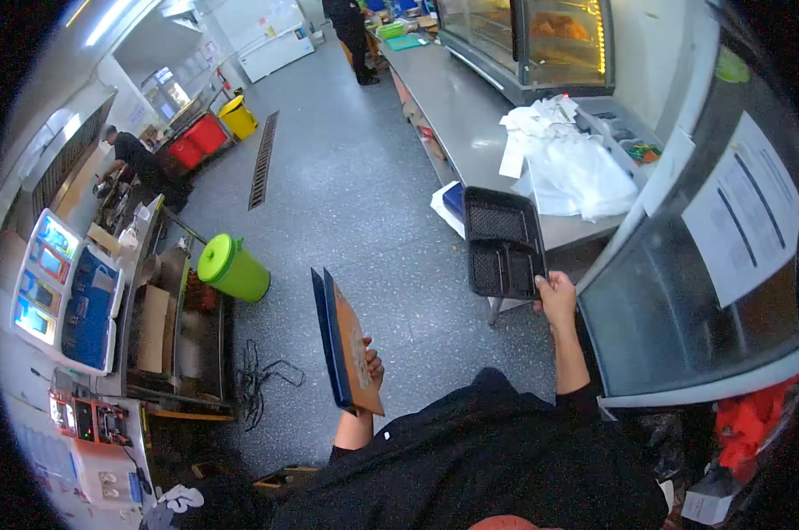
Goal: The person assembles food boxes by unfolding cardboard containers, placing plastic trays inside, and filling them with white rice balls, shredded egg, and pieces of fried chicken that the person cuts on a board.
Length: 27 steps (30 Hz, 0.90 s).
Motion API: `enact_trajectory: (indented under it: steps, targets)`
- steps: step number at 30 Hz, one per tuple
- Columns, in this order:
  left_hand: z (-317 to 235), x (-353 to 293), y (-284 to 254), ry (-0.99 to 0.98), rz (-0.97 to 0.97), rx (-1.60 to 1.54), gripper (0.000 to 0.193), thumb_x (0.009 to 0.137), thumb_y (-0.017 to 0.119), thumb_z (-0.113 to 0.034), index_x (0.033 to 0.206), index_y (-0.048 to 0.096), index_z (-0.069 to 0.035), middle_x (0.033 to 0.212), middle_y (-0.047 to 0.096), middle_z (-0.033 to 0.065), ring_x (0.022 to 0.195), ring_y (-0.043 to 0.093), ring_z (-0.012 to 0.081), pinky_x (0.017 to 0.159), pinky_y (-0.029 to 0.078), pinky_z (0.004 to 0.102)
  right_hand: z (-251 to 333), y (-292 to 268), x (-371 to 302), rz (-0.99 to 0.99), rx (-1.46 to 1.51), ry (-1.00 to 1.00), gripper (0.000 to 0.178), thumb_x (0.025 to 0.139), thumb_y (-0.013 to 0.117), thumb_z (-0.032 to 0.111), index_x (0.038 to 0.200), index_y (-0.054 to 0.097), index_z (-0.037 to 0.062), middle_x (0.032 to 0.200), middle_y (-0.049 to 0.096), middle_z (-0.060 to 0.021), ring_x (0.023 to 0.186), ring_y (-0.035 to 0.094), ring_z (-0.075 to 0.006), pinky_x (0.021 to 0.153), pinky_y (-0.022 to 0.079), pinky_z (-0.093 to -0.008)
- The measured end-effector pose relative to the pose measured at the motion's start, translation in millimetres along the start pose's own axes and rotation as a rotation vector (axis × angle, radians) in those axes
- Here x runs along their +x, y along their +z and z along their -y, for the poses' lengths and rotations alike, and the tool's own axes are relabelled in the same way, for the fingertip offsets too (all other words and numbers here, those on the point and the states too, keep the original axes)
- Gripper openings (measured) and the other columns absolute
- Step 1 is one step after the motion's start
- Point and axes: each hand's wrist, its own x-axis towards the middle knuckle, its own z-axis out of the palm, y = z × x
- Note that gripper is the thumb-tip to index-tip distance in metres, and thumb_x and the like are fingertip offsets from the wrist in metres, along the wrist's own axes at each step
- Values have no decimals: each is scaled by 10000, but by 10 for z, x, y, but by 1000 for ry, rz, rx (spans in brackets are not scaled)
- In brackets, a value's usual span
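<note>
My right hand [557,299] grips a black plastic food tray [504,212] by its near right corner. The tray is divided into compartments and tilted, with its inside towards me. My left hand [373,364] is closed around a flat brown-and-dark-blue cardboard piece [351,340], which stands nearly on edge; whether it is one folded piece or two together, I cannot tell. White plastic bags [580,172] lie in a heap on the metal counter [430,88] beyond the tray.
A glass-fronted display cabinet [563,44] and a grey bin [618,124] stand on the counter. At left are a green lidded bin [234,268] and metal shelving [183,336]. Black cables [256,380] lie on the floor. Two people [139,163] work farther off. A large panel [682,265] rises close at right.
</note>
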Motion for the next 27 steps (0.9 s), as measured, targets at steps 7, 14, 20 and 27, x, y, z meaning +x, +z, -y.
enact_trajectory:
  steps: [7, 14, 20, 27]
  targets:
    - [-442, 1709, -286, 11, 30, -42, 383, 879, 377, -292, 1169, 400, -43, 774, 540, 96, 559, 519, 205, 454, 427, 308, 317, 655, 1677, -70, -201, -79, 170, 783, 566, 99, 890, 518, -25, 655, 580, -86, 445, 540, -123, 375, 453, -247]
    - [-1445, 2992, -23, 74, -729, 621, 316, 882, 379, -292, 1134, 434, -109, 778, 545, 87, 558, 526, 205, 455, 462, 341, -3, 1281, 3533, -217, -370, -150, 175, 755, 587, 92, 857, 523, -35, 587, 565, -134, 408, 556, -194, 368, 439, -301]
    - [-1708, 3984, 623, 318, -744, 557, 367, 845, 484, -382, 994, 517, -49, 884, 583, 76, 732, 570, 209, 637, 481, 330, -283, 1161, 4313, -265, -881, -120, 366, 753, 597, 258, 982, 549, -23, 843, 598, -209, 765, 593, -341, 662, 475, -389]
    - [-2510, 5528, 664, 449, -504, 957, 244, 884, 465, -281, 966, 448, -52, 884, 564, 56, 753, 558, 135, 660, 468, 275, 944, 3103, 3941, 166, -418, -352, 637, 711, 661, 361, 1203, 426, 32, 1114, 510, -204, 998, 505, -286, 815, 412, -353]
